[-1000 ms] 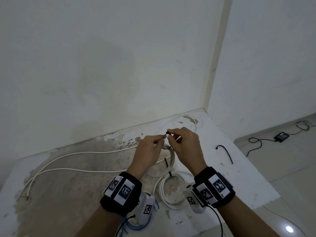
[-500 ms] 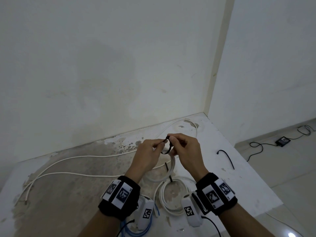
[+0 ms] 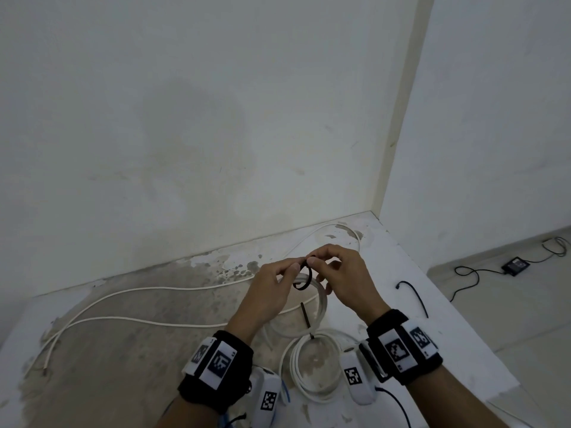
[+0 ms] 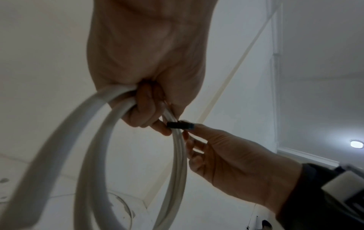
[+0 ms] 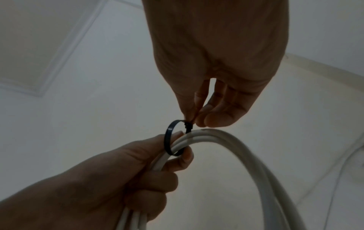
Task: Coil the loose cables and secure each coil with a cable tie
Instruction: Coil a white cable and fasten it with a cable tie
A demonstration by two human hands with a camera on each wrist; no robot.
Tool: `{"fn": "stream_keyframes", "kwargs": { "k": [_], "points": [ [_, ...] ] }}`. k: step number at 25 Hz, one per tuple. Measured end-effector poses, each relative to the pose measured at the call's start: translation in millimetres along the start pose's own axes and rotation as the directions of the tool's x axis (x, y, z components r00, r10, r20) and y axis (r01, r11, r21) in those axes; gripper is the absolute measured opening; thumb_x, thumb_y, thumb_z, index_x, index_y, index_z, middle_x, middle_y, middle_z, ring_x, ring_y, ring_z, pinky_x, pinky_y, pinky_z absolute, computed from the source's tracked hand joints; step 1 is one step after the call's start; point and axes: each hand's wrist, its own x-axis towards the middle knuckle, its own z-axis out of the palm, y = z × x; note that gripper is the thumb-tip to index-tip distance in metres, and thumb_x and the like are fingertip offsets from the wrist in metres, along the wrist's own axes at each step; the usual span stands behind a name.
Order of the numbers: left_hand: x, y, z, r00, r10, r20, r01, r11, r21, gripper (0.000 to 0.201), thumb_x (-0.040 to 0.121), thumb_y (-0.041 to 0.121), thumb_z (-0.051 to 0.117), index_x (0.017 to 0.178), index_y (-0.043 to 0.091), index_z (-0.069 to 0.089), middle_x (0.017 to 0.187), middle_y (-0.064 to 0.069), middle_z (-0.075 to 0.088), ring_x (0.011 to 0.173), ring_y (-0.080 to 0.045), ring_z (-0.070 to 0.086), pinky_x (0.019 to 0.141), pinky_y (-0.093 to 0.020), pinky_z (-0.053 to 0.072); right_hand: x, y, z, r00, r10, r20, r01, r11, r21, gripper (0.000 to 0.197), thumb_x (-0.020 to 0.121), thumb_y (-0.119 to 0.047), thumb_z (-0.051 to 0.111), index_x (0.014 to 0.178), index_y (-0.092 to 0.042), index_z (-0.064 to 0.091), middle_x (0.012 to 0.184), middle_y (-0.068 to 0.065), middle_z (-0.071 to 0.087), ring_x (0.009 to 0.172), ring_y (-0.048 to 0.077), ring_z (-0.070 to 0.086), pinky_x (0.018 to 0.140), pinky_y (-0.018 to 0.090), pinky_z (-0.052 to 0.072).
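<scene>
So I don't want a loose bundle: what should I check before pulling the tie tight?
1. Black cable tie loops round the coil's strands: ok.
2. Tail threaded through the tie's head: ok, loop looks closed.
3. Left hand grips the white coil: ok.
4. Right hand pinches the tie at its head: ok.
5. Every strand inside the loop: cannot tell.
6. Left fingertip clear of the loop: not ok, it lies inside.

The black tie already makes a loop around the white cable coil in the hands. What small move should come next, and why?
Probably the right hand should pull the tail through the head while the left hand grips the white cable coil. The black cable tie still forms a wide loop around the strands, with a clear gap, so the coil is not yet secured.
</scene>
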Motion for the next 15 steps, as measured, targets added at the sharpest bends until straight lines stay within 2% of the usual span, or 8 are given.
{"fn": "stream_keyframes", "kwargs": {
  "k": [2, 4, 6, 7, 9, 10, 12, 15],
  "points": [
    [-2.0, 4.6, -1.5, 1.0, 0.006, -0.012, -0.006, 1.0, -0.011, 0.028, 0.102, 0.027, 0.045, 0.115, 0.031, 0.07, 0.099, 0.02, 0.071, 0.095, 0.011, 0.062, 0.076, -0.001, 0.04, 7.0, -3.7, -1.8, 0.993, -0.105, 0.045, 0.11, 0.986, -0.128, 0.006, 0.09, -0.016, 0.071, 0.085, -0.018, 0.073, 0.088, -0.004, 0.067, 0.07, 0.012, 0.065, 0.052, 0.014, 0.046],
    [-4.0, 12.3, -3.2, 0.999, -0.018, -0.033, 0.017, 0.998, -0.056, 0.027, 0.102, 0.027, 0.045, 0.11, 0.028, 0.071, 0.089, 0.02, 0.072, 0.094, 0.01, 0.062, 0.067, -0.004, 0.042, 12.7, -8.6, -0.3, 0.98, -0.172, 0.099, 0.19, 0.96, -0.204, 0.007, 0.09, -0.015, 0.071, 0.084, -0.018, 0.072, 0.087, -0.009, 0.066, 0.078, 0.01, 0.065, 0.055, 0.011, 0.046],
    [-5.4, 23.2, -7.0, 0.996, -0.066, -0.058, 0.057, 0.988, -0.146, 0.026, 0.1, 0.028, 0.048, 0.106, 0.022, 0.073, 0.084, 0.021, 0.072, 0.095, 0.008, 0.05, 0.055, -0.013, 0.043, 18.1, -13.2, 1.3, 0.978, -0.173, 0.114, 0.192, 0.964, -0.185, 0.007, 0.09, -0.015, 0.071, 0.084, -0.018, 0.072, 0.086, -0.008, 0.068, 0.077, 0.011, 0.067, 0.058, 0.02, 0.055],
    [-5.2, 26.8, -9.0, 0.994, -0.085, -0.064, 0.071, 0.98, -0.187, 0.026, 0.099, 0.029, 0.051, 0.104, 0.02, 0.074, 0.072, 0.019, 0.071, 0.09, 0.005, 0.052, 0.048, -0.012, 0.04, 20.1, -15.2, 1.0, 0.979, -0.163, 0.118, 0.181, 0.97, -0.164, 0.007, 0.09, -0.015, 0.071, 0.084, -0.017, 0.072, 0.085, -0.006, 0.07, 0.073, 0.013, 0.069, 0.06, 0.026, 0.058],
    [-4.1, 30.6, -11.9, 0.988, -0.138, -0.066, 0.12, 0.965, -0.232, 0.026, 0.097, 0.029, 0.054, 0.097, 0.016, 0.077, 0.05, 0.008, 0.055, 0.06, -0.011, 0.06, 0.043, -0.007, 0.034, 23.0, -19.1, 0.2, 0.98, -0.149, 0.133, 0.165, 0.979, -0.115, 0.007, 0.091, -0.012, 0.07, 0.085, -0.012, 0.073, 0.08, 0.001, 0.073, 0.066, 0.017, 0.071, 0.063, 0.03, 0.06],
    [-3.2, 30.3, -12.7, 0.982, -0.177, -0.064, 0.156, 0.957, -0.243, 0.027, 0.097, 0.029, 0.056, 0.092, 0.014, 0.078, 0.045, 0.004, 0.046, 0.04, -0.009, 0.05, 0.043, -0.009, 0.029, 24.1, -21.3, -0.2, 0.98, -0.144, 0.141, 0.159, 0.982, -0.098, 0.007, 0.091, -0.011, 0.069, 0.085, -0.01, 0.072, 0.077, 0.003, 0.073, 0.063, 0.018, 0.071, 0.063, 0.031, 0.061],
    [-0.4, 28.5, -12.9, 0.967, -0.246, -0.062, 0.221, 0.935, -0.276, 0.028, 0.093, 0.029, 0.059, 0.083, 0.01, 0.077, 0.046, 0.008, 0.048, 0.035, -0.005, 0.03, 0.045, -0.018, 0.025, 27.0, -28.2, -0.7, 0.977, -0.131, 0.169, 0.151, 0.983, -0.107, 0.008, 0.093, -0.012, 0.066, 0.086, -0.011, 0.068, 0.075, 0.005, 0.073, 0.06, 0.018, 0.071, 0.062, 0.036, 0.061],
    [6.3, 30.7, -16.1, 0.956, -0.281, -0.081, 0.244, 0.919, -0.311, 0.016, 0.089, 0.025, 0.062, 0.089, 0.014, 0.073, 0.057, 0.009, 0.058, 0.035, -0.001, 0.035, 0.044, -0.019, 0.028, 32.4, -39.9, -0.9, 0.969, -0.156, 0.19, 0.187, 0.969, -0.159, 0.007, 0.095, -0.013, 0.065, 0.088, -0.012, 0.065, 0.084, 0.003, 0.07, 0.061, 0.016, 0.07, 0.055, 0.038, 0.059]
  ]
}}
